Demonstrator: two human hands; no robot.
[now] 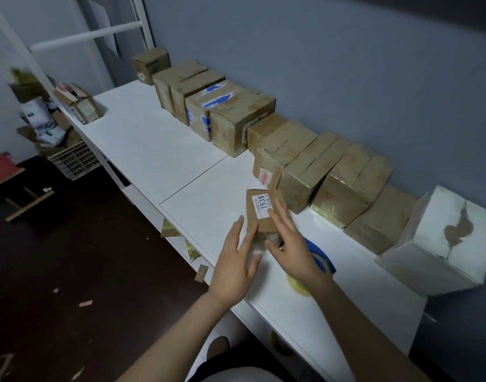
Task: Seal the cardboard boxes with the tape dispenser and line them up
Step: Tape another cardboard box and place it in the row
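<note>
A small cardboard box (259, 212) with a white label reading 1539 lies on the white table (153, 150). My left hand (235, 260) rests flat against its left side, fingers apart. My right hand (290, 244) lies over its right near corner, fingers spread, touching the box and a strip of clear tape at its near end. The blue tape dispenser (323, 257) sits on the table just behind my right wrist, with its yellowish tape roll (298, 285) partly hidden by my forearm. A long row of sealed boxes (305, 161) lines the wall.
A white box (442, 241) ends the row at the right. An unsealed box (80, 103) sits at the table's far left edge. A lone box (150, 64) stands at the far corner. A crate (75, 159) of scraps and a red stool (2, 169) are on the floor.
</note>
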